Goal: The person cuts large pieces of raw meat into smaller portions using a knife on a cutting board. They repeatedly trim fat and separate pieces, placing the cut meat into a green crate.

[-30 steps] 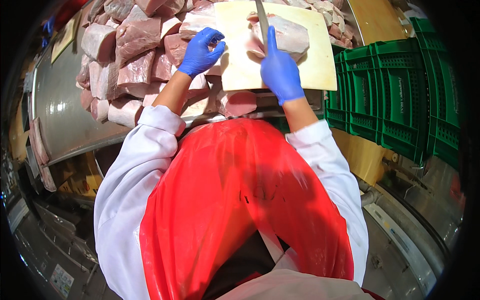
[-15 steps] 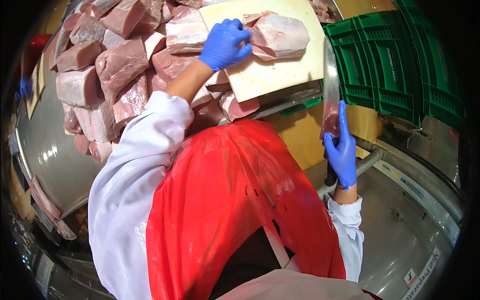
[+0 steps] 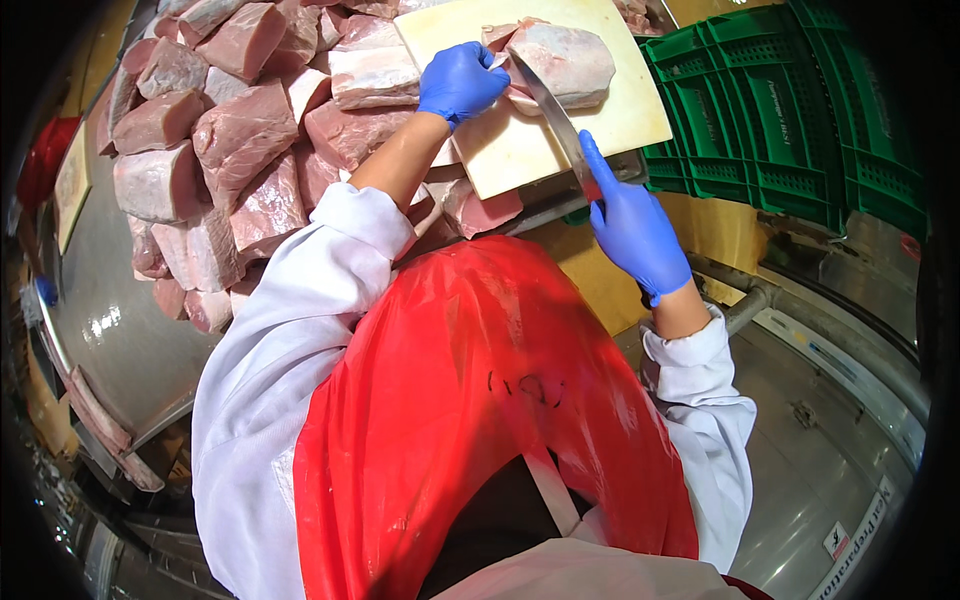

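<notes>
My right hand (image 3: pixel 635 225), in a blue glove, grips a long knife (image 3: pixel 563 126), index finger stretched along it. The blade slants up-left, its tip at a pale, fat-covered meat piece (image 3: pixel 570 70) on the cream cutting board (image 3: pixel 540 160). My left hand (image 3: pixel 462 82), also gloved, has its fingers closed on a flap at this piece's left end, beside the blade tip. Left of the board many raw meat pieces (image 3: pixel 245 150) lie heaped on a steel table (image 3: pixel 100 360). The knife's handle is mostly hidden by my right hand.
Green plastic crates (image 3: pixel 745 120) stand right of the board. A second board (image 3: pixel 72 190) lies at the far left, with a red shape (image 3: pixel 52 150) and a small blue object behind it, too unclear to tell. A long meat strip (image 3: pixel 105 425) lies along the table's near left edge. Metal rails (image 3: pixel 840 355) run below the crates.
The knife was upright over the board, swung down right beside the crates, and now is back at the meat. My left hand moved from the board's left edge onto the piece and closed.
</notes>
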Action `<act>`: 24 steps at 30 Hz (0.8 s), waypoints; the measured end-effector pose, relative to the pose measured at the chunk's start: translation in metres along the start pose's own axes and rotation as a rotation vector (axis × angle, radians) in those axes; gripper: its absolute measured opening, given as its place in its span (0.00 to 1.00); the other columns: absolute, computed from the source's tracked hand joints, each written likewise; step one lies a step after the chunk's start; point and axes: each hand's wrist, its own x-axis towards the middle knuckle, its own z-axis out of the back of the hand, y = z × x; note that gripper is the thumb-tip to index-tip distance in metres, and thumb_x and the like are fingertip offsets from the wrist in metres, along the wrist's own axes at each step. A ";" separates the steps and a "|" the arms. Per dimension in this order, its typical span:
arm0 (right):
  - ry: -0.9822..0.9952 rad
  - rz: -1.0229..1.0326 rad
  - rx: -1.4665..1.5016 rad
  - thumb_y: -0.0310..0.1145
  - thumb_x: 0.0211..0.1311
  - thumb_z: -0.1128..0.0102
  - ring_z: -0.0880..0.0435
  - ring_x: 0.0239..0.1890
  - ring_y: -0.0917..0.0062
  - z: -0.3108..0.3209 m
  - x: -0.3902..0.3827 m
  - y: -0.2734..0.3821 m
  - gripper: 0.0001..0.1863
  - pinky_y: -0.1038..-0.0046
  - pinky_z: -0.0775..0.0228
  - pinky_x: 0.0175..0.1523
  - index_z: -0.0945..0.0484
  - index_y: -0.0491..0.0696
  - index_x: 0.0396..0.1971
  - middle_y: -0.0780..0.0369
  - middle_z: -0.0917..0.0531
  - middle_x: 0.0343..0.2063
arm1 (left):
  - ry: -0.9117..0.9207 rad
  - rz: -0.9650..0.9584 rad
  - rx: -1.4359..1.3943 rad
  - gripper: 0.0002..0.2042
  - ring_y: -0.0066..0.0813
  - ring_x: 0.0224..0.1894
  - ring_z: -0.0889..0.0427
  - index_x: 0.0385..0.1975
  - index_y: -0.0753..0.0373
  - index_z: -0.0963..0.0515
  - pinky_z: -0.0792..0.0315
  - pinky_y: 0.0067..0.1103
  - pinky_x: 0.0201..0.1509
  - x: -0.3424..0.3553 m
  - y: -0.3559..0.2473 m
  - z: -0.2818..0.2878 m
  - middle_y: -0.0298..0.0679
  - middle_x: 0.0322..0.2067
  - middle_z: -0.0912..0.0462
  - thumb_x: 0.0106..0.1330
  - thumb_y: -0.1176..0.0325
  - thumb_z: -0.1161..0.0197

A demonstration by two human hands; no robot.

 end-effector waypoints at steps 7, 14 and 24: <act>0.086 0.082 -0.082 0.21 0.59 0.47 0.17 0.31 0.47 0.018 0.027 0.001 0.45 0.49 0.27 0.39 0.52 0.51 0.77 0.44 0.18 0.27 | 0.055 0.056 -0.004 0.15 0.47 0.31 0.14 0.28 0.62 0.16 0.21 0.32 0.40 -0.002 -0.003 0.003 0.49 0.26 0.14 0.53 0.55 0.31; 0.195 -0.004 0.084 0.21 0.59 0.47 0.17 0.31 0.45 0.077 -0.055 -0.014 0.46 0.54 0.24 0.41 0.51 0.61 0.78 0.43 0.17 0.28 | 0.027 -0.081 0.036 0.22 0.42 0.31 0.16 0.34 0.66 0.19 0.22 0.31 0.42 0.048 0.021 0.027 0.48 0.27 0.16 0.51 0.51 0.30; -0.179 -0.189 1.061 0.20 0.63 0.45 0.26 0.16 0.80 0.039 0.072 -0.028 0.46 0.75 0.31 0.21 0.55 0.55 0.79 0.62 0.22 0.22 | 0.575 0.084 -0.596 0.14 0.34 0.34 0.12 0.30 0.68 0.16 0.21 0.27 0.43 0.119 0.036 -0.008 0.49 0.28 0.14 0.56 0.61 0.35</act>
